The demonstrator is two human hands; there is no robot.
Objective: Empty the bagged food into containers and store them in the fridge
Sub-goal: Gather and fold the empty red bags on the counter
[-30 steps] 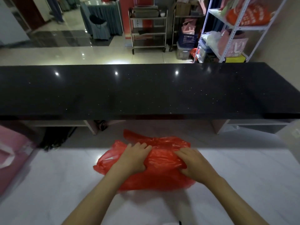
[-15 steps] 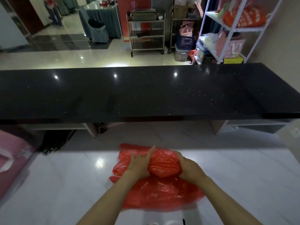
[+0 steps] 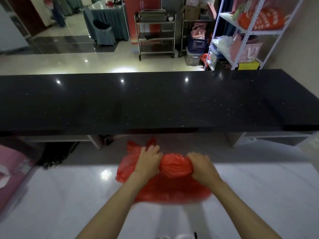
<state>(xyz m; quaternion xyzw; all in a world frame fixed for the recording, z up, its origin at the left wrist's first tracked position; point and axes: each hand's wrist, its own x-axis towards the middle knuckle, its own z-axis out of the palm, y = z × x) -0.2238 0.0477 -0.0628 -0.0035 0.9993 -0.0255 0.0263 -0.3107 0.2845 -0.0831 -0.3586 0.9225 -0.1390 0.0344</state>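
White worktop (image 3: 69,195): a red bag (image 3: 174,165) is squeezed between the left hand (image 3: 148,163) and right hand (image 3: 202,167); no writing can be read.

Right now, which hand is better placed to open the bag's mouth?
Left. The left hand grips the red plastic bag beside its loose upper flaps; the right hand holds the bulging side.

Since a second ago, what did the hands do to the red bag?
Both hands moved closer together and bunched the red plastic bag into a tight lump; the left hand and right hand now grip it from either side. The bag's loose part has gathered nearer the person. It stays on the white marble counter, and the black countertop behind looks unchanged.
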